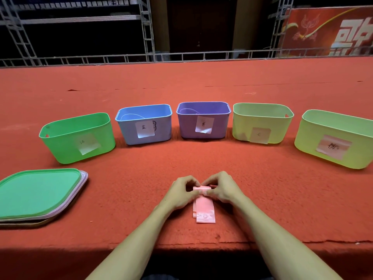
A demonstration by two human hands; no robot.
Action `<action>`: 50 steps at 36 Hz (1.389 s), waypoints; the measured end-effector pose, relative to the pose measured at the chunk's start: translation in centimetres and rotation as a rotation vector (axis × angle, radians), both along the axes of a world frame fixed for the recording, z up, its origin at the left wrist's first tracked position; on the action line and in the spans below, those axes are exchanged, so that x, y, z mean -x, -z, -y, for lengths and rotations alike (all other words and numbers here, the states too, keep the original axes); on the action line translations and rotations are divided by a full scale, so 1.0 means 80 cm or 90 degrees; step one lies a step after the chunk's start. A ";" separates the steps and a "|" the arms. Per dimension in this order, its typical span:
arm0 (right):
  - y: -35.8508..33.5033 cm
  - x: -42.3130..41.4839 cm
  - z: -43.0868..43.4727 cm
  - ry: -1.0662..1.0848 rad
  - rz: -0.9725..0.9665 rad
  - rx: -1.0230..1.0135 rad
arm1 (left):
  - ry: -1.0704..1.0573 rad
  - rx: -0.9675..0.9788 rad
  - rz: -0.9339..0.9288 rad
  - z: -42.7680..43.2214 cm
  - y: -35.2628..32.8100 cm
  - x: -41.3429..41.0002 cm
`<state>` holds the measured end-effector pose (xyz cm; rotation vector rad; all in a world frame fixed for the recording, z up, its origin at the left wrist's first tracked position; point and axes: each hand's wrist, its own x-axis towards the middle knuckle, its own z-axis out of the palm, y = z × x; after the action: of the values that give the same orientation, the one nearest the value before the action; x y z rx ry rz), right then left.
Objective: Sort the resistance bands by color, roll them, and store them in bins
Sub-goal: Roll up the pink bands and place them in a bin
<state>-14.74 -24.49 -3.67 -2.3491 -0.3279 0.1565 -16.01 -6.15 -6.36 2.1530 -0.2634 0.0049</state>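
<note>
Pinching the left end of the roll, your left hand (179, 194) has its fingers curled over it. Your right hand (223, 190) pinches the right end the same way, so both grips are clamped on the pink band (204, 211). The roll lies crosswise between your 2 grips. The band's long axis runs from them straight back toward your body, with the flat tail on the carpet (282, 209) on the near side. The roll should therefore travel toward you, both hands equally near it.

Beyond the grip stand 5 bins: green bin (60, 146), blue bin (127, 132), purple bin (185, 126), pale yellow bin (242, 128) and, far right of the grip, a yellow-green bin (306, 142) with a pinkish label. Your right hand is nearer that one.

Your fingers hide the roll's thickness. The bin labels are too faint to read, and the frame edge cuts off the rightmost bin.
</note>
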 end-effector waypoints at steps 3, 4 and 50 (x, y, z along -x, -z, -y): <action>-0.003 0.006 -0.001 0.008 0.011 -0.005 | -0.002 0.001 -0.012 -0.002 -0.003 0.003; -0.004 0.008 -0.001 0.010 0.014 -0.007 | -0.004 -0.006 -0.014 -0.003 -0.003 0.003; -0.003 0.038 0.009 -0.022 0.021 -0.027 | -0.025 -0.037 0.017 0.010 -0.014 0.053</action>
<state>-17.76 -25.18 -3.46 -2.3078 -0.3840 0.1251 -20.21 -6.98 -5.24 2.2163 -0.2389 0.0499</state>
